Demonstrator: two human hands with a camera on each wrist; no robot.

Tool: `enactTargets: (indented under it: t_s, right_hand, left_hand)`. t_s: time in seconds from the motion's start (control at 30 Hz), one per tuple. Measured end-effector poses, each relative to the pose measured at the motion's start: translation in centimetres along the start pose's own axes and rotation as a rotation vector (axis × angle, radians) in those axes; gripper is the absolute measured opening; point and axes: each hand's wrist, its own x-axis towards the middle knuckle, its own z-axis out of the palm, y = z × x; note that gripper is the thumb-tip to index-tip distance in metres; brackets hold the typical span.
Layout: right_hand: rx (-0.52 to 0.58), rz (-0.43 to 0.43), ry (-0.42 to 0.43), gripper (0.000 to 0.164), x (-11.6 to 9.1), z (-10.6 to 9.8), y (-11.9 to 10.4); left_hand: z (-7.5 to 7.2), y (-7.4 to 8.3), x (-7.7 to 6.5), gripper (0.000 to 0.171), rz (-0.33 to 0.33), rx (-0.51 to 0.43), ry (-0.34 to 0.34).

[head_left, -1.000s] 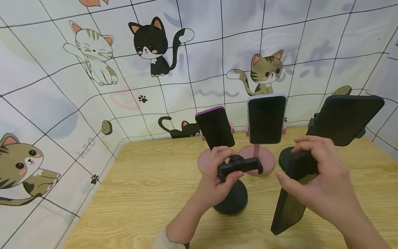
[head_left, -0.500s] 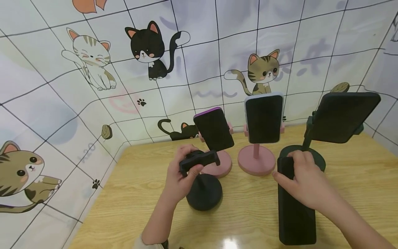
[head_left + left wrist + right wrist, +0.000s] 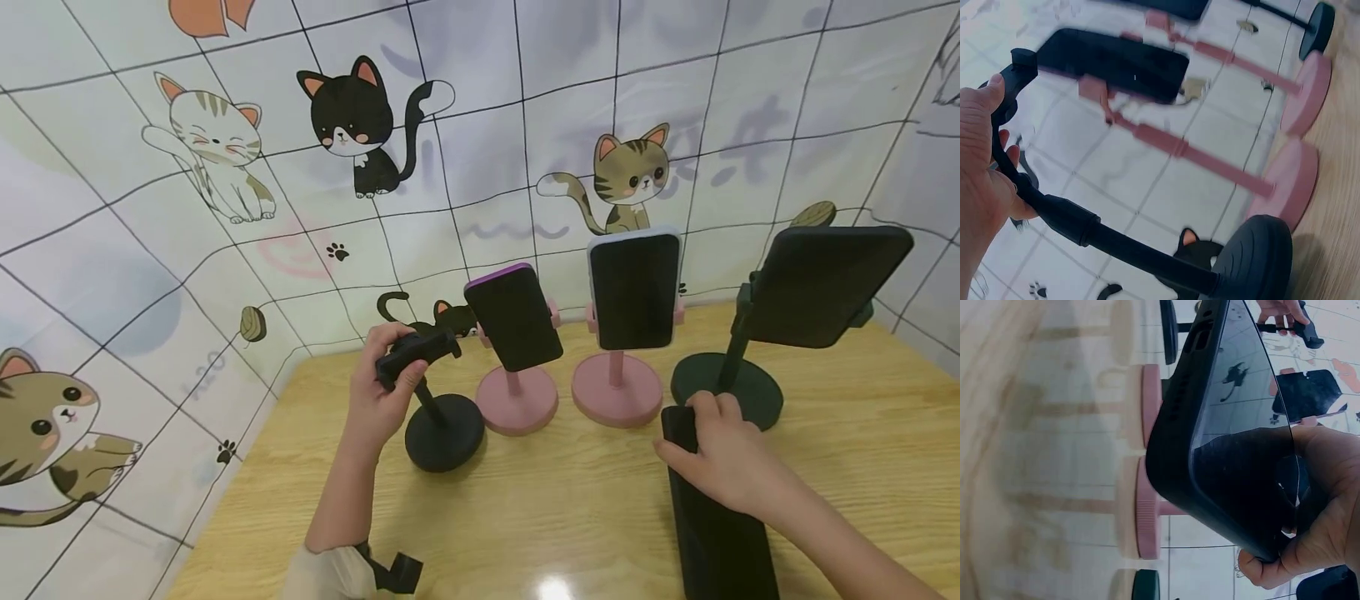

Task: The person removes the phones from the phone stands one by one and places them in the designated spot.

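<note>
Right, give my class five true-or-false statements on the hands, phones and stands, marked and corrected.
1. The left hand grips the black stand. True.
2. The right hand holds nothing. False: it holds a black phone.
3. The purple-edged phone sits in a pink stand. True.
4. The dark green stand has no phone. False: it holds a tilted phone.
5. In the head view, the pale-edged phone appears between the purple-edged phone and the tilted phone. True.

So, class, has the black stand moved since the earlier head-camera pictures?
Yes: the black stand has moved left and back, and is now left of the left-hand pink stand.
</note>
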Motion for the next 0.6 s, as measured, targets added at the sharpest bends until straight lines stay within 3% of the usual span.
enactTargets:
  t_s: [0.37, 0.6]
  right_hand:
    - [-0.005, 0.027, -0.077, 0.063, 0.4, 1.2, -0.1]
    - [-0.004, 0.020, -0.107, 0.063, 0.8, 2.0, -0.2]
  left_hand:
    - [-0.7, -1.7, 1.2, 0.032, -0.022, 0.091, 0.008]
    - [-0.3, -2.6, 1.3, 0.030, -0.008, 0.073, -0.069]
